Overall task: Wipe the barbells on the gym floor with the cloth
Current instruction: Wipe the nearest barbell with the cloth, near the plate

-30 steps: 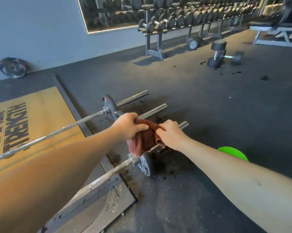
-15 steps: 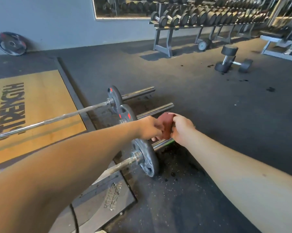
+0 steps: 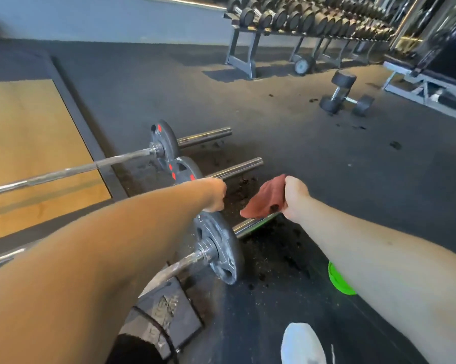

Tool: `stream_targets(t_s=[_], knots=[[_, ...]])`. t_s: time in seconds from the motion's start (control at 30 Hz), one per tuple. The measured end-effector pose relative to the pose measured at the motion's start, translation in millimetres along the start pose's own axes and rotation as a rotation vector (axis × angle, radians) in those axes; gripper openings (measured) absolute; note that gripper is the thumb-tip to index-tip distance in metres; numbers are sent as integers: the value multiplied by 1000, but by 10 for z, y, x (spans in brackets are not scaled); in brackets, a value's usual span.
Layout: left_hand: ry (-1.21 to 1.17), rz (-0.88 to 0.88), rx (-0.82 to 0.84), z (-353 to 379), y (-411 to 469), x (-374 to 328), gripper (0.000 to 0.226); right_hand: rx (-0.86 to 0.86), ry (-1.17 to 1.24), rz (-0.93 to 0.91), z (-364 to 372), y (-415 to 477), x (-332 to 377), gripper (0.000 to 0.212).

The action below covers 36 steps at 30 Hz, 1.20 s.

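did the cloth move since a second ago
Yes. The cloth has slid outward along the sleeve, away from the nearest plate, toward the bar's end; only the right hand holds it.

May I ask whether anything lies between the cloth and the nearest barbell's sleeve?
Nothing visible: the cloth hangs from the right hand just over that bare sleeve; the left hand is off to the side, by the plate.

Fingers of the left hand [image 3: 215,195] curled out of sight. The cloth [image 3: 265,200] and right hand [image 3: 296,199] covered the sleeve end of the nearest barbell [image 3: 221,248]; the right forearm [image 3: 366,248] hid part of a green disc [image 3: 338,281].
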<state>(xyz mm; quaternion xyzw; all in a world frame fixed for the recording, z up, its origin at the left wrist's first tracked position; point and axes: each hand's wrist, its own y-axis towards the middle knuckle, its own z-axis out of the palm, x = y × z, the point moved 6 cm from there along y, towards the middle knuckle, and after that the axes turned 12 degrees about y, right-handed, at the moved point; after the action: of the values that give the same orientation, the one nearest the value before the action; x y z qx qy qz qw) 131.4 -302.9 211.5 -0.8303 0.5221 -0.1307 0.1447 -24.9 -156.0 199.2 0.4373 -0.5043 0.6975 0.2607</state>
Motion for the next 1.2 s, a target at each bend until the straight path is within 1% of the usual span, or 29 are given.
stream_targets(t_s=[0.1,0.17,0.23,0.37,0.53,0.67,0.77,0.87,0.9,0.97,1.0,1.07,1.13,1.2], knots=[[48,1,63,192,233,-193,58,66,-161,-25,-35,233,-65,44],[82,-7,124,380,392,-262,72,97,-278,-70,-58,446,-101,42],[78,-18,190,524,505,-270,81,106,-406,-139,-83,607,-81,37],[75,-24,279,632,632,-227,88,208,-662,-285,-62,834,-131,35],[70,-69,389,632,723,-167,103,436,-803,-383,119,1131,-489,30],[24,-105,416,641,754,-122,109,561,-994,-545,346,1195,-643,31],[1,-126,397,661,759,-121,108,638,-1123,-694,477,1207,-747,34],[-50,-165,359,666,718,-127,108,698,-1198,-844,520,1150,-921,39],[-70,-196,340,672,694,-120,110,699,-1224,-867,512,1130,-995,41],[-82,-267,307,707,623,-123,111,708,-1247,-855,474,1080,-1174,46],[-74,-297,286,690,576,-150,108,711,-1259,-837,449,1043,-1259,48],[-93,-348,244,637,503,-221,91,669,-1268,-814,375,984,-1398,52],[-149,-378,212,630,452,-287,77,663,-1315,-886,276,874,-1547,56],[-210,-409,194,688,403,-307,74,705,-1450,-961,228,778,-1696,63]])
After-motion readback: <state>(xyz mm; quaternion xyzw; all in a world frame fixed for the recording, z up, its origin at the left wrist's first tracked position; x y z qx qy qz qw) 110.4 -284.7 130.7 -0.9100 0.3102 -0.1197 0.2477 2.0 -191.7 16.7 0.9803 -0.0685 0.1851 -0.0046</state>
